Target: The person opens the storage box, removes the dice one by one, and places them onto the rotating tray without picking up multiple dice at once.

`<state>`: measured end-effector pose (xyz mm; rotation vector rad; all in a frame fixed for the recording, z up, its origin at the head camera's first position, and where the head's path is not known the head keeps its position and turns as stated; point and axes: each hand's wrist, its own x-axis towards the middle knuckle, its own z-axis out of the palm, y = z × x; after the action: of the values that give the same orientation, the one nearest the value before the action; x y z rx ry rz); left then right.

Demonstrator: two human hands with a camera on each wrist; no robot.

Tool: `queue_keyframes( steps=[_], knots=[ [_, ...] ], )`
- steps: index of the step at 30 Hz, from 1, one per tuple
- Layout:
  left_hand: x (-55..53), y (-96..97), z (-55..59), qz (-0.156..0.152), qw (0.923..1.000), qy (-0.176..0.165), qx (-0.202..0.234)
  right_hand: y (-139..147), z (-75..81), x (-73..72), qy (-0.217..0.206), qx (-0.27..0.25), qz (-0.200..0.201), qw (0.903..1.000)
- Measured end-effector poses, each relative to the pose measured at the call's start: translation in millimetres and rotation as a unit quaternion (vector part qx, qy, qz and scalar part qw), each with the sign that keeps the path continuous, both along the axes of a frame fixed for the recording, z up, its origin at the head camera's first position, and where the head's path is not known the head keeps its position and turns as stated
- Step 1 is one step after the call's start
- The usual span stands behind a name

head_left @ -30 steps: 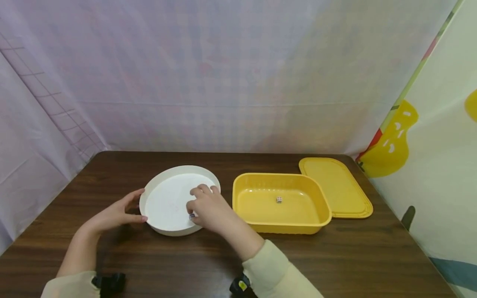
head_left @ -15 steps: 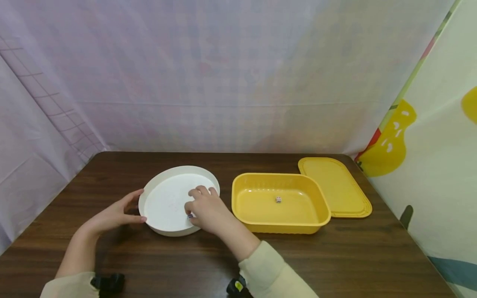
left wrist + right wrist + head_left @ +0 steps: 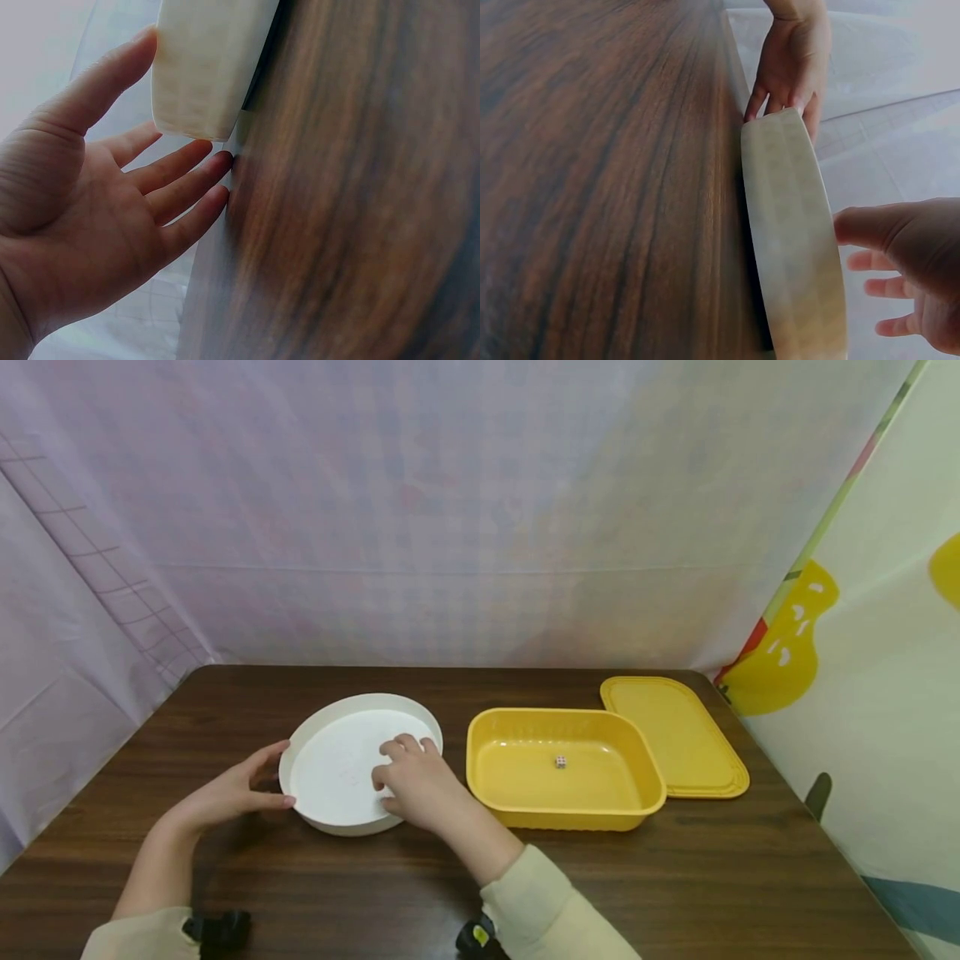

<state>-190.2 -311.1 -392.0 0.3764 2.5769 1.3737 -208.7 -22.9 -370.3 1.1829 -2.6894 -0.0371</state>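
My left hand (image 3: 232, 789) is at the left side of the round white tray (image 3: 337, 777), its thumb and fingers spread along the outer wall. In the left wrist view, the thumb (image 3: 112, 82) touches the rim while the other fingers stay extended. Bent fingers of my right hand (image 3: 420, 781) reach down inside the tray at its right side. Whether a die is between its thumb and index finger is hidden. From the right wrist view, the tray wall (image 3: 791, 232) covers the thumb tip. A single die (image 3: 560, 762) lies in the yellow rectangular box (image 3: 566, 820).
Behind the box to the right, a flat yellow lid (image 3: 682, 743) lies on the dark wooden table (image 3: 360, 902). Pale patterned cloth (image 3: 450, 527) hangs along the table's back edge, with a printed white cloth (image 3: 870, 693) at the right.
A small die with dark marks showed by my right thumb and index finger in both earlier frames; it is out of sight now. Both hands have stayed almost in place.
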Motion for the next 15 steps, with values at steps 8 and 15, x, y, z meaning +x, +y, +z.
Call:
queue_keyframes(
  steps=[8, 15],
  knots=[
    [1.1, 1.2, 0.9, 0.0, 1.0, 0.004, -0.002, 1.4, 1.4, 0.3, 0.003, 0.002, 0.002, 1.0],
    [1.4, 2.2, 2.1, 0.003, 1.0, 0.001, -0.002, 5.3, 6.6, 2.6, 0.012, -0.004, 0.004, 0.9999]
  ],
)
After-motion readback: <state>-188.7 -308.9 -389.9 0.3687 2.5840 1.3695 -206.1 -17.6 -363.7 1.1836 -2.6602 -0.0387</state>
